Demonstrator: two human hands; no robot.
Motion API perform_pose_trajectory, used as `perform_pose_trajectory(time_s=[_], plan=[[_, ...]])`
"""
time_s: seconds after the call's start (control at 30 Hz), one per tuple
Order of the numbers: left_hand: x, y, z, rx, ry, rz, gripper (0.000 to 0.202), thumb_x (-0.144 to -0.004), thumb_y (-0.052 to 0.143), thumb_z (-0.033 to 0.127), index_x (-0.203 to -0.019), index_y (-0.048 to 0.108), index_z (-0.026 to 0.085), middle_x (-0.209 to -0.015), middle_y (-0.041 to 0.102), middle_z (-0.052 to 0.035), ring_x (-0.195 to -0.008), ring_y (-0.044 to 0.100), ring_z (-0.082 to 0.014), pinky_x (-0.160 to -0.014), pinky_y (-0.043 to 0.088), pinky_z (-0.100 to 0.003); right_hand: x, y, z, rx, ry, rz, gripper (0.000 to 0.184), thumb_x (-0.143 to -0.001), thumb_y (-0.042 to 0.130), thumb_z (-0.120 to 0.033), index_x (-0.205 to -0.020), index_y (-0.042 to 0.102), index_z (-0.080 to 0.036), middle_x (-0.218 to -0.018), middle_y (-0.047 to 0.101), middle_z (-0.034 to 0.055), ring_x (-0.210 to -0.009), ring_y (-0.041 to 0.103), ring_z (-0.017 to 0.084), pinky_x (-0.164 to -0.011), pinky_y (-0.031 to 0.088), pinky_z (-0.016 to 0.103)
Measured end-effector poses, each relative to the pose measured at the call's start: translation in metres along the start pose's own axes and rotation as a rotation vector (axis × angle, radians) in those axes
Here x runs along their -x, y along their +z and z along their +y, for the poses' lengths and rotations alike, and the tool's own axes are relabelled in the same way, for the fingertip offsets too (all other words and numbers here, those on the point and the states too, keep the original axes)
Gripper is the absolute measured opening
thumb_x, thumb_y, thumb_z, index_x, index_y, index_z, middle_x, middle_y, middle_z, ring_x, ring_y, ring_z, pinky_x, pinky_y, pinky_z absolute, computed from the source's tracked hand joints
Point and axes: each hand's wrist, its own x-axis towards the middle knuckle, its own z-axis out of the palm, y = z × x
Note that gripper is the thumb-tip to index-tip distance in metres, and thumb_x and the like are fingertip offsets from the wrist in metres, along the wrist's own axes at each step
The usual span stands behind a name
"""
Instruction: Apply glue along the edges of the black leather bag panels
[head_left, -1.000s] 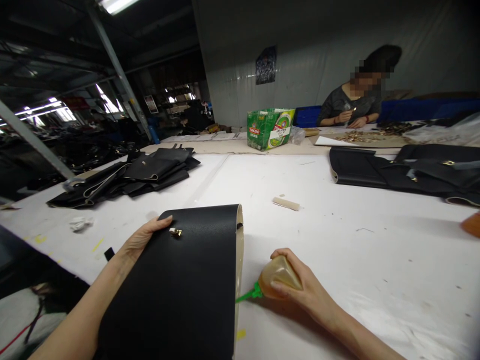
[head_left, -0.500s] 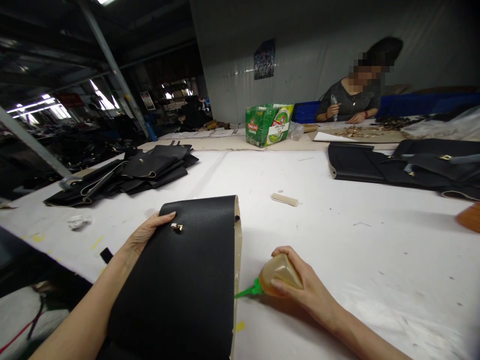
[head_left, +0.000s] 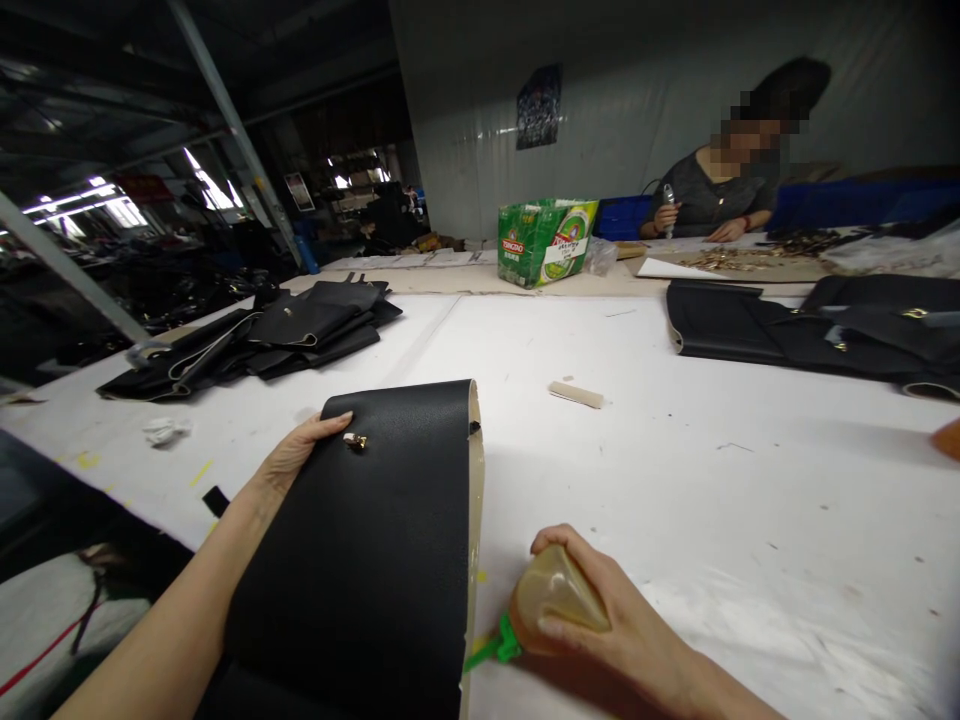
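My left hand [head_left: 304, 447] grips the left edge of a black leather panel [head_left: 367, 560], thumb on top near a small gold metal clasp [head_left: 355, 441]. The panel looks folded, with a pale lining strip [head_left: 475, 510] showing along its right edge and shiny wet spots on that strip. In my right hand [head_left: 592, 600] is a squeeze bottle [head_left: 559, 595] of amber liquid, tipped down to the left. Its green nozzle [head_left: 487, 652] touches or nearly touches the panel's right edge, low down. The fingers under the panel are hidden.
Black leather pieces lie in a pile [head_left: 322, 325] at the back left and another pile [head_left: 787, 325] at the right. A green beer carton [head_left: 544, 245] stands at the back. A beige strip [head_left: 576, 394] rests on the white table [head_left: 675, 480]. Across it sits a co-worker [head_left: 712, 200].
My right hand has moved the bottle down along the panel's right edge, toward me. My left hand keeps its hold. The whole view has shifted slightly.
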Motion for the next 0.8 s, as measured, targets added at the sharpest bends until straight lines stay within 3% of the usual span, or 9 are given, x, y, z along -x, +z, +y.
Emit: perform_pose_trajectory(time_s=[0.1,0.17,0.33,0.5,0.57,0.7,0.8], plan=[[-0.001,0.000,0.000,0.005,-0.011,0.015,0.025,-0.074,0.066,0.008,-0.099,0.066,0.009,-0.081,0.076,-0.0133,-0.065,0.072,-0.0267,-0.061,0.061,-0.040,-0.007,-0.004,0.000,0.101,-0.030,0.176,0.042,-0.085,0.066,-0.047,-0.112,0.042,-0.025,-0.085,0.058,-0.0013,-0.073,0.054,0.019,-0.066,0.041,0.028],[-0.002,-0.001,0.000,-0.003,-0.023,0.016,0.023,-0.075,0.065,0.009,-0.097,0.066,0.008,-0.079,0.075,-0.0137,-0.062,0.071,-0.0263,-0.060,0.061,-0.040,-0.009,-0.005,0.000,0.114,-0.031,0.222,0.041,-0.086,0.065,-0.046,-0.113,0.041,-0.025,-0.087,0.058,-0.0013,-0.075,0.054,0.019,-0.067,0.041,0.028],[-0.005,-0.004,0.000,0.015,-0.018,0.009,0.021,-0.076,0.063,0.009,-0.097,0.066,0.010,-0.078,0.076,-0.0135,-0.063,0.072,-0.0268,-0.061,0.061,-0.041,-0.003,0.000,-0.003,-0.038,0.005,-0.032,0.039,-0.083,0.067,-0.046,-0.106,0.045,-0.024,-0.081,0.056,-0.0023,-0.069,0.052,0.018,-0.060,0.040,0.026],[-0.007,-0.002,0.001,0.017,-0.018,0.014,0.020,-0.075,0.064,0.009,-0.095,0.067,0.010,-0.077,0.075,-0.0132,-0.063,0.072,-0.0269,-0.060,0.061,-0.041,-0.014,-0.010,0.001,0.097,-0.038,0.219,0.041,-0.086,0.066,-0.044,-0.113,0.042,-0.025,-0.087,0.058,-0.0015,-0.075,0.054,0.019,-0.067,0.040,0.027],[-0.008,-0.001,0.002,0.016,-0.015,0.020,0.019,-0.074,0.065,0.008,-0.093,0.068,0.010,-0.075,0.075,-0.0116,-0.061,0.071,-0.0253,-0.057,0.061,-0.039,-0.015,-0.011,0.002,0.084,-0.037,0.189,0.041,-0.086,0.066,-0.044,-0.112,0.042,-0.025,-0.085,0.058,-0.0015,-0.074,0.053,0.019,-0.065,0.041,0.027],[-0.007,-0.001,0.002,0.015,-0.037,0.026,0.017,-0.073,0.065,0.007,-0.090,0.068,0.009,-0.072,0.075,-0.0112,-0.058,0.071,-0.0241,-0.056,0.061,-0.037,-0.008,-0.006,0.000,-0.022,-0.012,-0.024,0.040,-0.083,0.068,-0.045,-0.108,0.045,-0.024,-0.082,0.057,-0.0019,-0.069,0.052,0.018,-0.060,0.040,0.026],[-0.007,-0.001,0.002,0.027,-0.038,0.048,0.017,-0.073,0.065,0.007,-0.089,0.067,0.012,-0.071,0.075,-0.0097,-0.056,0.070,-0.0243,-0.054,0.060,-0.038,-0.016,-0.010,-0.002,0.044,-0.048,0.065,0.038,-0.084,0.068,-0.043,-0.108,0.045,-0.024,-0.084,0.057,-0.0018,-0.073,0.053,0.018,-0.064,0.041,0.026]])
